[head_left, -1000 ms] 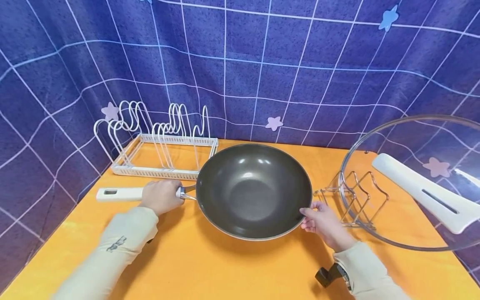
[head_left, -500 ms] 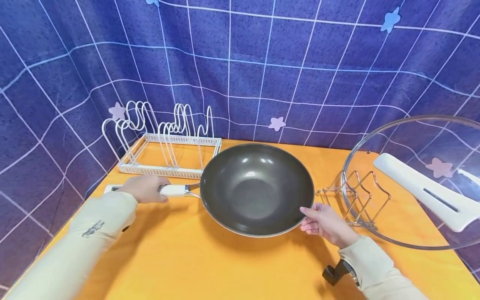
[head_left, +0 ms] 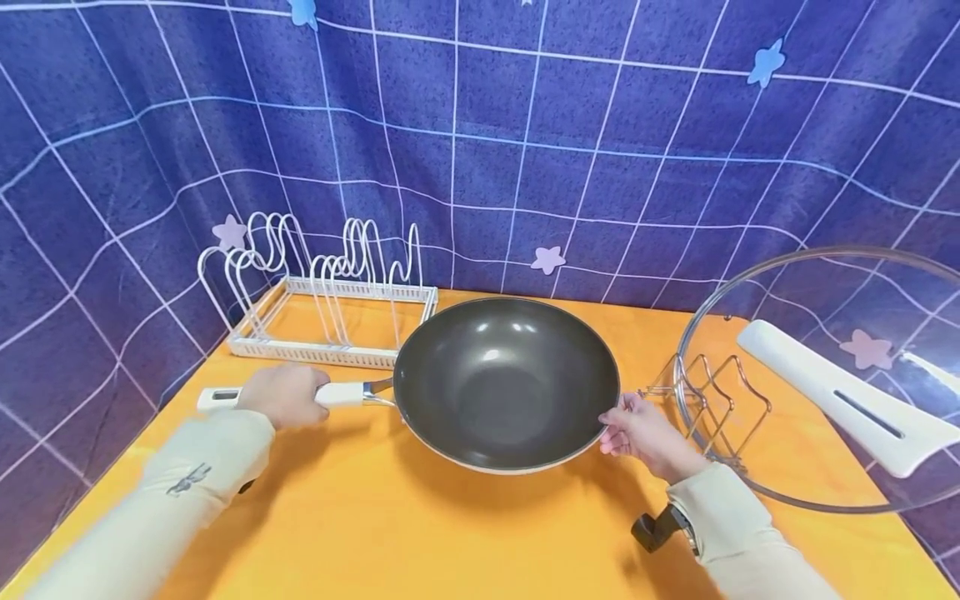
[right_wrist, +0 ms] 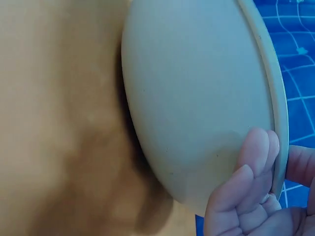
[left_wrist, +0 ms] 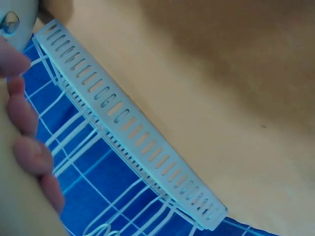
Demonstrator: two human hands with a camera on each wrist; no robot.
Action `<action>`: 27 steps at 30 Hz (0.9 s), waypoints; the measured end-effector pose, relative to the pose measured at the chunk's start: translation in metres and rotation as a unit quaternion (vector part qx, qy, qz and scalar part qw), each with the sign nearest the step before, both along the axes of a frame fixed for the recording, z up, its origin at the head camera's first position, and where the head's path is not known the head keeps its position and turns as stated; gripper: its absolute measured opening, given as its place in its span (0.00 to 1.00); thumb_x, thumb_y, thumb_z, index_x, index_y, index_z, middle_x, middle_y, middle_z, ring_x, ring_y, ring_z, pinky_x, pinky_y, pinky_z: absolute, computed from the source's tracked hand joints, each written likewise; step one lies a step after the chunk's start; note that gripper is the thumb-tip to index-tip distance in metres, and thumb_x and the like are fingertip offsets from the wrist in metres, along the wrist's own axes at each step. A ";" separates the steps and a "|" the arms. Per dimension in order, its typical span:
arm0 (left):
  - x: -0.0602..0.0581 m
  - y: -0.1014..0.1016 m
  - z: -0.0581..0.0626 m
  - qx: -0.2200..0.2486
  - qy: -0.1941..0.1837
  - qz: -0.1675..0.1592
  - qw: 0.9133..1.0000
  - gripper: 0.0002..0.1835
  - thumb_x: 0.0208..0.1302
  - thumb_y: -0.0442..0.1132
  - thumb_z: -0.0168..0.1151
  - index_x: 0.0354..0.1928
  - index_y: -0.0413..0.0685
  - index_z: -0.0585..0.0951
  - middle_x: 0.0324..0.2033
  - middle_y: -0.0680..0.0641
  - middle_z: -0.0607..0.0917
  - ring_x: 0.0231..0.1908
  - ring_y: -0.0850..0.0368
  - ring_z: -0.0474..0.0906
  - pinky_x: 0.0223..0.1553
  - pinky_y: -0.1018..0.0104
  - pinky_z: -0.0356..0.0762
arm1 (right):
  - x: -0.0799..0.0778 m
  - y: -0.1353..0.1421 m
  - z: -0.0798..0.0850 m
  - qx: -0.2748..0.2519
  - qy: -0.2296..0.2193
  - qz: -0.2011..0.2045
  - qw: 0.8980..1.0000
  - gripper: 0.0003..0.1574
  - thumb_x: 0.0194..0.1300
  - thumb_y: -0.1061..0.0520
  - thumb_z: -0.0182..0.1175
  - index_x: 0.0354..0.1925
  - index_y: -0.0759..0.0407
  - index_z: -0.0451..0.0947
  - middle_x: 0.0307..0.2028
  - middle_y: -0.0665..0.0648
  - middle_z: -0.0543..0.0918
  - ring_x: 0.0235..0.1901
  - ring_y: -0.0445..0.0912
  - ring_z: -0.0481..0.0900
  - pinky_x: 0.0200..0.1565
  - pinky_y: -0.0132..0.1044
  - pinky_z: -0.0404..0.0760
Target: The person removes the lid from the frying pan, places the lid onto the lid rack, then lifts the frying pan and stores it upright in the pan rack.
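A dark wok (head_left: pixel 502 392) with a pale outside and a long white handle (head_left: pixel 341 394) is at the middle of the table in the head view. My left hand (head_left: pixel 281 396) grips the handle from above, around its middle. At the wok's near right rim my right hand (head_left: pixel 637 429) pinches the edge, thumb on the inside. Seen from the right wrist, the fingers (right_wrist: pixel 253 152) lie against the pale underside (right_wrist: pixel 197 88). In the left wrist view the curled fingers (left_wrist: pixel 32 152) show next to the handle.
Behind the left hand stands a white rack (head_left: pixel 322 354) with upright loops. To the right, a glass lid (head_left: pixel 708 317) with a white handle (head_left: pixel 847 396) stands in a small wire rack (head_left: pixel 723 400). A blue gridded curtain (head_left: pixel 480 150) hangs behind the orange table (head_left: pixel 450 533).
My left hand has slid outward along the handle, away from the wok, and grips it again. The right hand stays at the rim. The whole head view has shifted slightly.
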State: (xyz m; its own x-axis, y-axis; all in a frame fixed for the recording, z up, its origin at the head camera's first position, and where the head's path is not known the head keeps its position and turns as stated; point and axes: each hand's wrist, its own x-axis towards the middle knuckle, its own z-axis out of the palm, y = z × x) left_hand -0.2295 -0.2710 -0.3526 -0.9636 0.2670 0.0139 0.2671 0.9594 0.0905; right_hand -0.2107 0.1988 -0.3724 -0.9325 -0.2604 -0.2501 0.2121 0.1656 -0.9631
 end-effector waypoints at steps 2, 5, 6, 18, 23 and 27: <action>0.001 0.001 -0.001 -0.004 0.011 0.005 1.000 0.09 0.41 0.41 0.62 0.19 0.56 0.70 0.15 0.56 0.71 0.18 0.58 0.65 0.17 0.61 0.63 | -0.003 -0.001 0.001 0.005 0.001 -0.004 1.000 0.10 0.65 0.66 0.48 0.42 0.66 0.57 0.20 0.50 0.77 0.18 0.39 0.78 0.27 0.29 0.78; 0.001 0.004 -0.002 -0.012 0.020 0.008 1.000 0.08 0.42 0.41 0.61 0.20 0.55 0.70 0.15 0.55 0.70 0.18 0.57 0.65 0.16 0.60 0.63 | -0.006 -0.002 0.000 0.009 -0.002 -0.011 1.000 0.08 0.65 0.66 0.47 0.41 0.65 0.58 0.20 0.50 0.76 0.18 0.39 0.78 0.27 0.30 0.78; 0.001 0.005 -0.002 -0.015 0.020 0.010 1.000 0.07 0.42 0.41 0.60 0.20 0.55 0.70 0.15 0.55 0.71 0.18 0.57 0.65 0.16 0.60 0.63 | -0.007 -0.002 -0.001 0.010 -0.003 -0.011 1.000 0.07 0.66 0.66 0.47 0.40 0.65 0.58 0.20 0.50 0.76 0.18 0.39 0.78 0.28 0.30 0.78; -0.002 0.013 -0.006 -0.006 0.037 0.027 0.999 0.06 0.41 0.40 0.58 0.19 0.53 0.70 0.14 0.54 0.71 0.16 0.56 0.65 0.15 0.57 0.63 | -0.020 0.004 0.000 0.018 0.010 -0.009 1.000 0.07 0.69 0.65 0.46 0.34 0.63 0.59 0.19 0.51 0.77 0.19 0.40 0.78 0.28 0.30 0.78; -0.007 0.016 -0.007 0.002 0.040 0.039 0.998 0.06 0.40 0.40 0.58 0.19 0.52 0.71 0.15 0.53 0.72 0.17 0.54 0.66 0.15 0.57 0.64 | -0.029 0.002 -0.001 0.020 0.012 -0.033 0.999 0.06 0.70 0.65 0.46 0.36 0.63 0.58 0.18 0.51 0.77 0.18 0.40 0.78 0.27 0.30 0.77; -0.009 0.019 -0.006 0.001 0.039 0.042 0.998 0.05 0.40 0.40 0.59 0.20 0.51 0.72 0.16 0.52 0.74 0.17 0.53 0.68 0.16 0.56 0.66 | -0.035 0.000 -0.002 0.033 0.014 -0.049 0.998 0.06 0.69 0.65 0.46 0.36 0.64 0.58 0.17 0.51 0.76 0.17 0.40 0.78 0.27 0.31 0.78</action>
